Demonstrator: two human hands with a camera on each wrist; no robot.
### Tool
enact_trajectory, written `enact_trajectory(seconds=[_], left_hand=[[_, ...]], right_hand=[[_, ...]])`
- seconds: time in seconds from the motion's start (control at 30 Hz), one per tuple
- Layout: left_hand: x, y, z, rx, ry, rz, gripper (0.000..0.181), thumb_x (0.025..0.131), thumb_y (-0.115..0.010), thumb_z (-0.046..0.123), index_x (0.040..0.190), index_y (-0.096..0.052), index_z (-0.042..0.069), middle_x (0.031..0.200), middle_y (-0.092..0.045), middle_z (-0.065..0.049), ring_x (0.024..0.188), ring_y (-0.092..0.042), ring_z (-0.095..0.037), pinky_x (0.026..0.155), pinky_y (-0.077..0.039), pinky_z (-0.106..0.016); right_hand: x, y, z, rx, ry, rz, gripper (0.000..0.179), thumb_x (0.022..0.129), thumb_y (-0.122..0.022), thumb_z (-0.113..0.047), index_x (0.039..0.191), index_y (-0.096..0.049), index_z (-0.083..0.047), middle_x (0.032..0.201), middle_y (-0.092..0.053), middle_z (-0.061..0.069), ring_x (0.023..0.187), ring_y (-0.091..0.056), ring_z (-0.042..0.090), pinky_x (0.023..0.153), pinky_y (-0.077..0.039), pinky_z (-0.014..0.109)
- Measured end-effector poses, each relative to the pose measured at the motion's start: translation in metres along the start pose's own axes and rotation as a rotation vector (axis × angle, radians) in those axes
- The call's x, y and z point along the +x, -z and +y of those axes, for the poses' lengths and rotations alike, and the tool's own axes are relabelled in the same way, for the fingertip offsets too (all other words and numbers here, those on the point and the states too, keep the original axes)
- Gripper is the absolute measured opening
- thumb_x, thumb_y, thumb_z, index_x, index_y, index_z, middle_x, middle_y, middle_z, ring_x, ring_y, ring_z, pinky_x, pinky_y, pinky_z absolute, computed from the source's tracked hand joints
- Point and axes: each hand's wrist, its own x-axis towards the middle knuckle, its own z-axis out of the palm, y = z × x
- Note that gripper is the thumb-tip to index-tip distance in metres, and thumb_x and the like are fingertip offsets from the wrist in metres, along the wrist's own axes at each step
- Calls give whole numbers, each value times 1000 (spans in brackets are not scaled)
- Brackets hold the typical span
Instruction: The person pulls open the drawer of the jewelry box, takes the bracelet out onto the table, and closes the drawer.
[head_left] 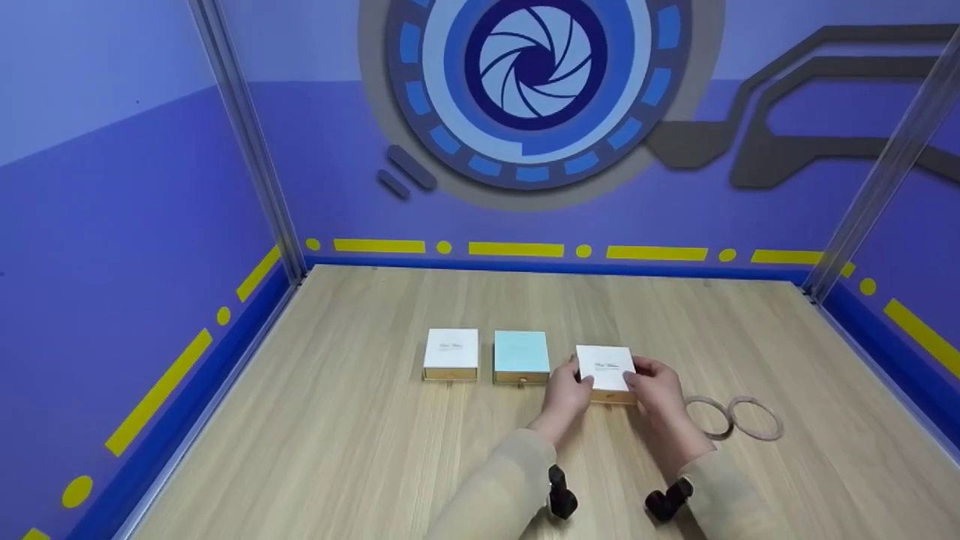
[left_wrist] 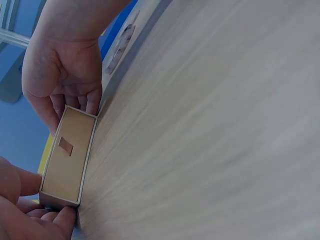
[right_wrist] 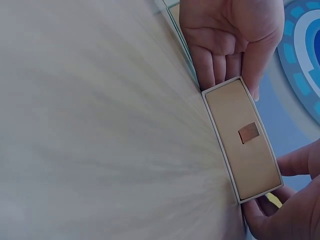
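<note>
Head view: gripping nearest white box point(head_left: 606, 366) by both sides with left hand point(head_left: 566, 390) and right hand point(head_left: 660, 391), right of turquoise box point(head_left: 520, 351) and second white box point(head_left: 451, 349) on table point(head_left: 360, 450), left of two rings point(head_left: 731, 418). Left wrist view: showing drawer front point(left_wrist: 64, 174) flush within nearest white box, contents hidden. Right wrist view: holding both ends, with small brown tab point(right_wrist: 249, 132) on drawer front.

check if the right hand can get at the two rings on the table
Probably yes: the two rings lie beside the right hand with nothing visible in between, but it would likely need to release the white box it holds.
</note>
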Motion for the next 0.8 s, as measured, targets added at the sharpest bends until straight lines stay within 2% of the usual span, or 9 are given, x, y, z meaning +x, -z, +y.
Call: enact_trajectory(seconds=[0.17,0.3,0.43,0.63,0.8], left_hand=[[-9,6,-2,-10,-17,-15,52,102,-58,4,149,-42,-11,160,-40,-27,151,-37,-40,124,-35,-47],[-16,12,-4,11,-23,-30,52,102,-58,5,149,-43,-11,160,-40,-27,152,-36,-40,124,-34,-48],[-25,17,-5,28,-32,-32,53,101,-59,6,148,-43,-13,159,-40,-29,151,-37,-41,124,-34,-48],[-40,23,-7,31,-31,-34,54,102,-59,6,150,-41,-12,160,-38,-29,151,-36,-42,123,-35,-50],[-49,28,-8,41,0,-45,55,103,-58,8,151,-40,-10,162,-37,-26,152,-35,-40,123,-35,-50]], right_hand=[[-8,-2,2,-19,19,-12,53,103,-52,-5,150,-36,14,154,-40,34,142,-41,41,119,-41,48],[-15,-4,3,-35,32,-22,53,103,-54,-5,149,-38,14,152,-43,34,139,-45,39,105,-49,31],[-23,-6,4,-50,62,-20,52,101,-56,-5,146,-42,15,148,-47,35,135,-47,38,93,-47,19],[-34,-9,4,-94,72,-44,51,100,-58,-7,145,-44,13,145,-49,34,133,-49,38,100,-47,29],[-42,-11,4,-117,73,-61,51,100,-59,-7,144,-44,12,145,-49,33,133,-50,38,106,-47,39]])
